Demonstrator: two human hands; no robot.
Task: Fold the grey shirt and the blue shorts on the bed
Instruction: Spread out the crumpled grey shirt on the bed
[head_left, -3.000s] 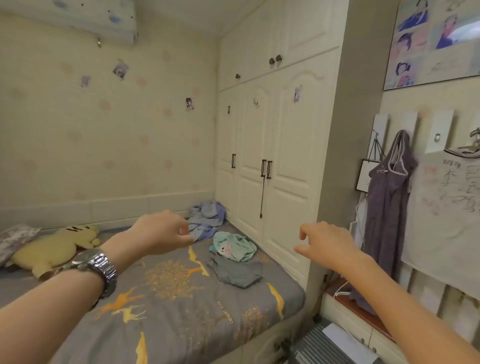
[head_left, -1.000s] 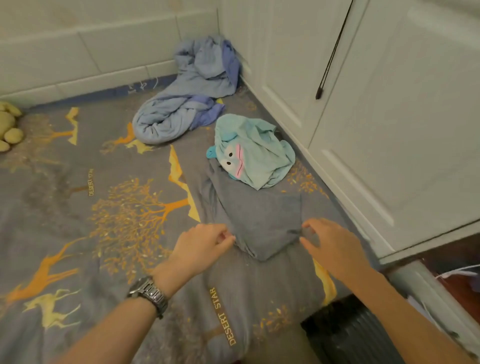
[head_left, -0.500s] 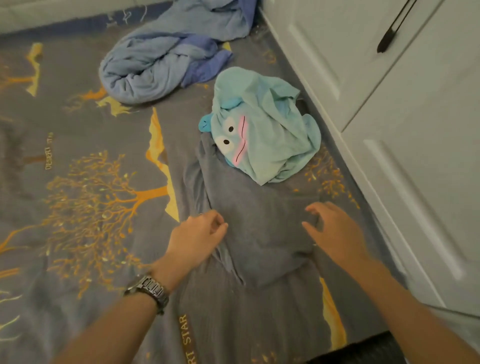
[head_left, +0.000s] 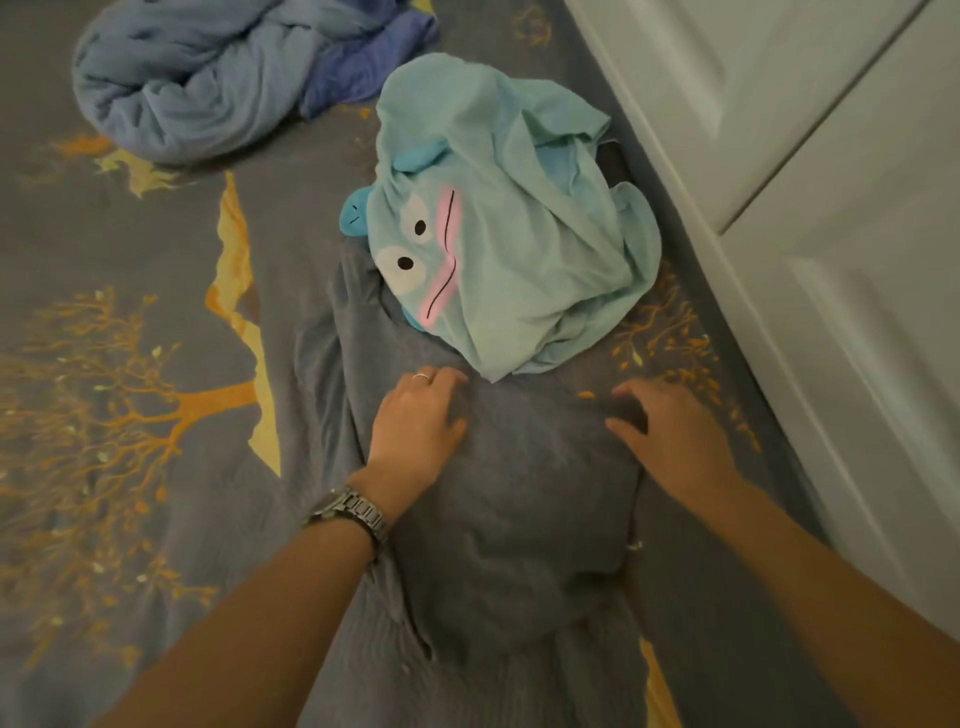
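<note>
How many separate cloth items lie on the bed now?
3: grey shirt under both hands, light blue shorts on its far end, bluish bundle far left. More may be hidden.

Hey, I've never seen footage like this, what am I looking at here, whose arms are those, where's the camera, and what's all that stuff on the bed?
There is no machine here. A person wears a wide-angle camera on the head, looking down at their own arms, so this is the only view.

The left hand, with a wristwatch and a ring, and the right hand both rest on a grey shirt spread on the bed, whose grey cover has orange trees printed on it. The fingers curl into the cloth, apparently pinching it; nothing is lifted.

Just beyond the hands lies a crumpled light blue garment with a cartoon face, overlapping the shirt's far edge. Further left is a bundled blue blanket. White cupboard doors stand on the right.
</note>
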